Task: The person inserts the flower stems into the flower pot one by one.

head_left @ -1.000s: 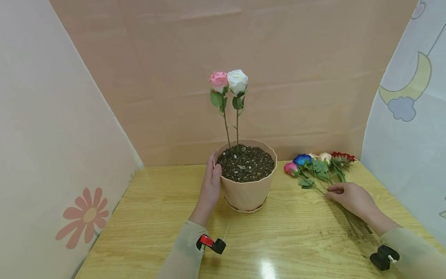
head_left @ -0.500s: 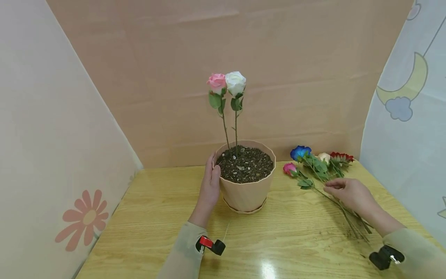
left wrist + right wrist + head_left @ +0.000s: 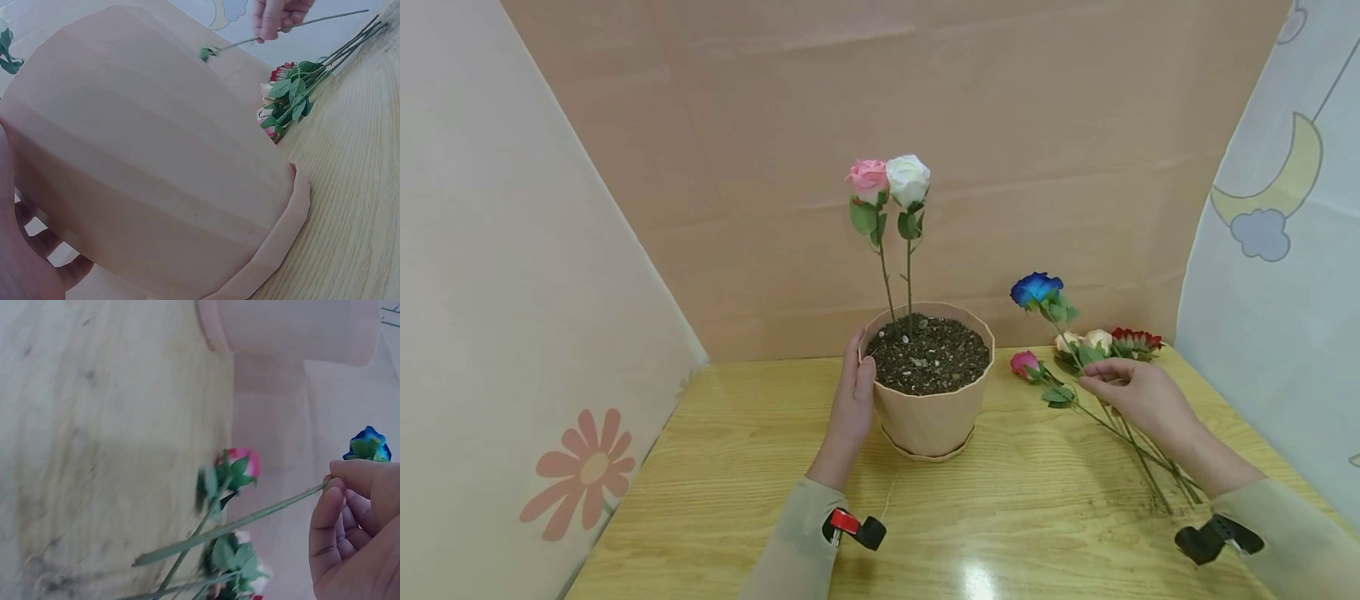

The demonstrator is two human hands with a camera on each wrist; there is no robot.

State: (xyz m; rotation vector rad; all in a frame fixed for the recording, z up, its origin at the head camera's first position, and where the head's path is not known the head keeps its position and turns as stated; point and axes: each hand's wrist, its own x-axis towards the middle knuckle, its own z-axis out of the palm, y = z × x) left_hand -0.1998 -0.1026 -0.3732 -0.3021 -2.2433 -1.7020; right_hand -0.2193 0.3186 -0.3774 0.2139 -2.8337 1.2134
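My right hand [image 3: 1146,400] pinches the stem of a blue rose [image 3: 1036,289] between thumb and fingers. The bloom is raised over the other flowers and leans left, and in the right wrist view the cut end of its stem [image 3: 231,529] points away from the hand. With my left hand [image 3: 853,396] I hold the left side of a peach flower pot [image 3: 932,417], thumb on the near side and fingers round the wall. Dark soil [image 3: 928,358] fills the pot. A pink rose [image 3: 868,179] and a white rose [image 3: 908,181] stand upright in it, side by side.
Right of the pot, a deep pink rose [image 3: 1024,364], cream roses [image 3: 1097,340] and a red flower [image 3: 1135,340] lie on the wooden table [image 3: 752,467], their stems crossing under my right hand. A saucer [image 3: 925,456] sits beneath the pot. Fabric walls enclose the table.
My right hand has picked the blue rose from the bunch, lifting it up and slightly left. The cream roses behind it now show more. My left hand stays on the pot.
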